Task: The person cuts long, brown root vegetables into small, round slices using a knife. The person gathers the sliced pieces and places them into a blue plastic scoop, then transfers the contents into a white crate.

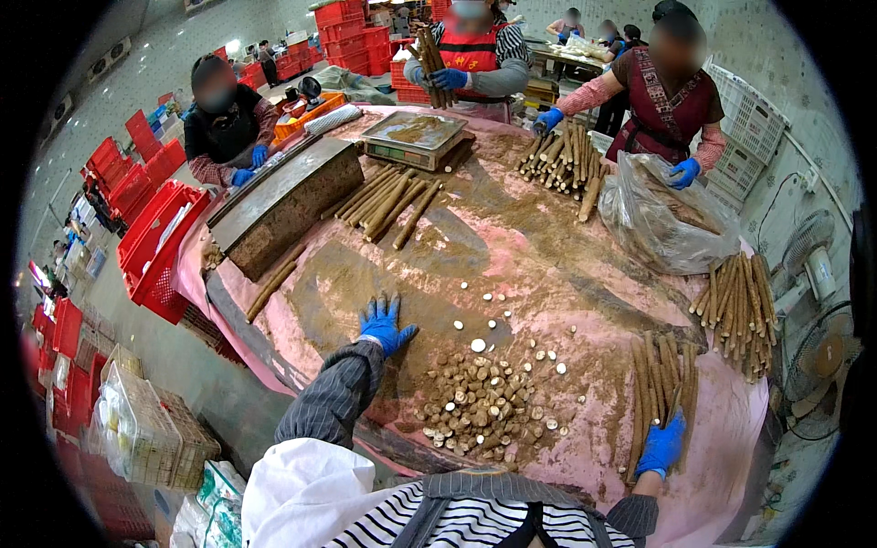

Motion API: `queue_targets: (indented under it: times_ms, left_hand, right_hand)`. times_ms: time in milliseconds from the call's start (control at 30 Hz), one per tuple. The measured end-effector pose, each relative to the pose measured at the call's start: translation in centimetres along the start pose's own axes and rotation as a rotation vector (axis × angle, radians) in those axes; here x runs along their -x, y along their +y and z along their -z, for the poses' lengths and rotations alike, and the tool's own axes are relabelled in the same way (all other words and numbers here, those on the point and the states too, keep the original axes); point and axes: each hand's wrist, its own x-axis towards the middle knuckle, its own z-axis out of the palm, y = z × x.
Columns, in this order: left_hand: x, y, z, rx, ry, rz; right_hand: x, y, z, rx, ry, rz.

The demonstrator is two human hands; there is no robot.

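My left hand (385, 325), in a blue glove, lies flat on the soil-covered table with its fingers spread and nothing in them. At the near right, my right hand (661, 445), gloved the same way, is closed on the lower end of a bundle of long brown yam roots (654, 373). Part of its fingers is hidden among the roots. Between my hands spreads a heap of short cut yam ends (480, 402), brown outside with white cut faces. Several loose white pieces (478, 345) lie beyond the heap.
More yam bundles lie at the right edge (738, 310) and far right (559, 163), beside a clear plastic bag (667, 219). A scale (416, 137), a metal trough (283, 205) and loose yams (388, 203) occupy the far left. Three co-workers stand around the table. A fan (813, 251) stands right.
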Motion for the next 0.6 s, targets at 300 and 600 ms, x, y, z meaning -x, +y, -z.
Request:
queue_targets:
  times_ms: [300, 600]
  left_hand:
    - [0.35, 0.28, 0.41, -0.002, -0.019, 0.014]
    - [0.27, 0.15, 0.2, 0.003, 0.004, 0.014]
  right_hand:
    - [-0.28, 0.94, -0.97, -0.001, 0.043, 0.041]
    - [-0.33, 0.81, -0.81, -0.025, 0.046, 0.057]
